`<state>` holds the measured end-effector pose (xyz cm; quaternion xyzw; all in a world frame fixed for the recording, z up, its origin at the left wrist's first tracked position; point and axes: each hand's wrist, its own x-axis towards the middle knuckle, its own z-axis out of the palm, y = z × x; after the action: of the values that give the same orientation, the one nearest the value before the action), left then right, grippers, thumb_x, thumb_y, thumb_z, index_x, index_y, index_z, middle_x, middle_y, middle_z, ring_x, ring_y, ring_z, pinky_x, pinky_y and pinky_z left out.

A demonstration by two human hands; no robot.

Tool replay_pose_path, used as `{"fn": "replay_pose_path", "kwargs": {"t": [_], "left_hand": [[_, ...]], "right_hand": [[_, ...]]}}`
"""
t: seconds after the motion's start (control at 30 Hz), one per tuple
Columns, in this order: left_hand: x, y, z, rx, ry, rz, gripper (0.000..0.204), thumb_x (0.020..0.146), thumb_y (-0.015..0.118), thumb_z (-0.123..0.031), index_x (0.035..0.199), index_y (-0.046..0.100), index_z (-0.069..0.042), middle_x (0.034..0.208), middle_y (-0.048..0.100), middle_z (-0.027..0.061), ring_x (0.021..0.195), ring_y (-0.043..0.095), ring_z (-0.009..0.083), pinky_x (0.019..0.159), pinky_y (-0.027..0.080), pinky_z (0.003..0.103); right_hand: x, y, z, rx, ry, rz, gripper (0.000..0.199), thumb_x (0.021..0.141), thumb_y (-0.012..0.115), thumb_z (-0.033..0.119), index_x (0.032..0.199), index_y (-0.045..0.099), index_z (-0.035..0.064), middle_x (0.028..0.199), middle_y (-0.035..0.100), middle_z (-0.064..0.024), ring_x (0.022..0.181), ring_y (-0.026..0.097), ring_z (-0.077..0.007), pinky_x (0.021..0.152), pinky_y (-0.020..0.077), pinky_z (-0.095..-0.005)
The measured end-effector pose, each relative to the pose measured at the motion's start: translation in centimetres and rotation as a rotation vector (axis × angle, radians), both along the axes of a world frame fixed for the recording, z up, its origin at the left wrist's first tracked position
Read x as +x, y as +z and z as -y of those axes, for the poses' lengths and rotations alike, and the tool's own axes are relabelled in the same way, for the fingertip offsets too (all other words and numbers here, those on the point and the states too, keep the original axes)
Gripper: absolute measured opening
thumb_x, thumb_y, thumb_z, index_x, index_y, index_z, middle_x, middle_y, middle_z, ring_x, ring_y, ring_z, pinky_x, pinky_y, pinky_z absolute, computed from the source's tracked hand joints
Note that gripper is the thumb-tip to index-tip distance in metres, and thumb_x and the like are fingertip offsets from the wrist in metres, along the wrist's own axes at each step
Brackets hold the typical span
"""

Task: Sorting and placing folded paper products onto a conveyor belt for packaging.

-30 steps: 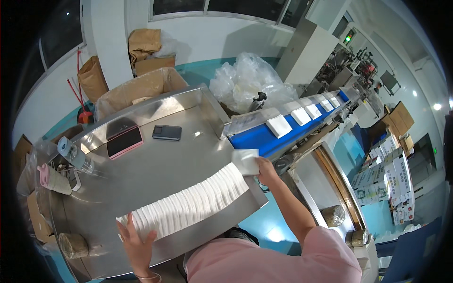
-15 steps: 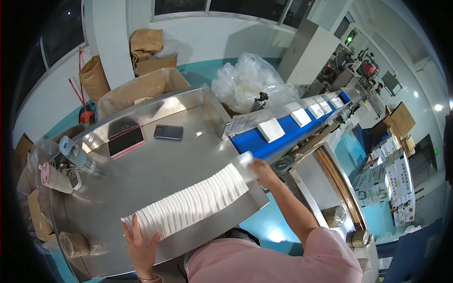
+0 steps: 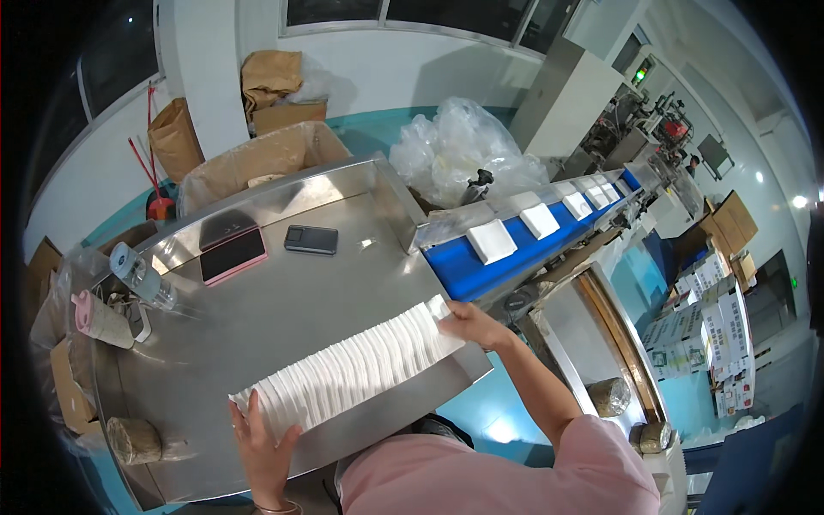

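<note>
Steel table (image 3: 257, 318) carries a long row of white pads (image 3: 352, 373), pressed between both hands – row looks mostly unfed. Blue conveyor (image 3: 468, 266), just beyond the right fingers, already holds spaced pads (image 3: 492, 240). Left hand (image 3: 262, 446) is laid flat, fingers spread against the near end; right hand (image 3: 472, 324) is curled, gripping the far end.

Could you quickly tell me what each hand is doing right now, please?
Left hand: open, fingers spread, pressed against the near end of the row of white sheets.
Right hand: gripping the far end of the same row.
</note>
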<state>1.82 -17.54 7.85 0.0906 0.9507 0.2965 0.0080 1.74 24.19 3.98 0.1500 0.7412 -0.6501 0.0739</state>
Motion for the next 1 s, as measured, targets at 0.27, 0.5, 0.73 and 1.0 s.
{"fn": "replay_pose_path", "kwargs": {"t": [0.27, 0.5, 0.73, 1.0], "left_hand": [[0.2, 0.2, -0.1, 0.037, -0.011, 0.004, 0.079, 0.067, 0.072, -0.036, 0.132, 0.037, -0.009, 0.135, 0.027, 0.0317, 0.127, 0.024, 0.0452, 0.1, 0.029, 0.047], [0.1, 0.5, -0.6, 0.015, -0.023, 0.022, 0.079, 0.066, 0.074, -0.031, 0.132, 0.037, -0.009, 0.135, 0.027, 0.0319, 0.128, 0.024, 0.0446, 0.1, 0.028, 0.046], [0.3, 0.3, -0.5, 0.054, -0.023, 0.004, 0.078, 0.067, 0.074, -0.029, 0.132, 0.037, -0.009, 0.135, 0.027, 0.0327, 0.126, 0.027, 0.0452, 0.1, 0.029, 0.046], [-0.1, 0.1, -0.8, 0.049, -0.062, -0.021, 0.077, 0.067, 0.074, -0.029, 0.131, 0.038, -0.008, 0.133, 0.029, 0.0328, 0.125, 0.029, 0.0456, 0.099, 0.031, 0.046]], "right_hand": [[-0.7, -2.8, -2.2, -0.336, -0.461, 0.1, 0.045, 0.085, 0.057, 0.021, 0.122, 0.045, -0.0003, 0.106, 0.056, -0.0093, 0.092, 0.057, -0.0191, 0.074, 0.0487, -0.0313], [-1.3, -5.8, -4.7, -0.297, -0.616, -0.007, 0.038, 0.088, 0.053, 0.019, 0.122, 0.045, 0.002, 0.107, 0.056, -0.0097, 0.092, 0.058, -0.0174, 0.071, 0.0509, -0.029], [0.3, 1.3, 1.0, 0.061, -0.01, 0.11, 0.034, 0.09, 0.052, 0.026, 0.111, 0.053, 0.0005, 0.094, 0.057, -0.0031, 0.083, 0.054, -0.0115, 0.073, 0.0453, -0.0255], [0.1, -0.5, 0.8, 0.128, 0.073, -0.136, 0.031, 0.086, 0.054, 0.02, 0.106, 0.054, -0.0029, 0.087, 0.057, -0.0029, 0.075, 0.05, -0.0087, 0.066, 0.0417, -0.0263]]}}
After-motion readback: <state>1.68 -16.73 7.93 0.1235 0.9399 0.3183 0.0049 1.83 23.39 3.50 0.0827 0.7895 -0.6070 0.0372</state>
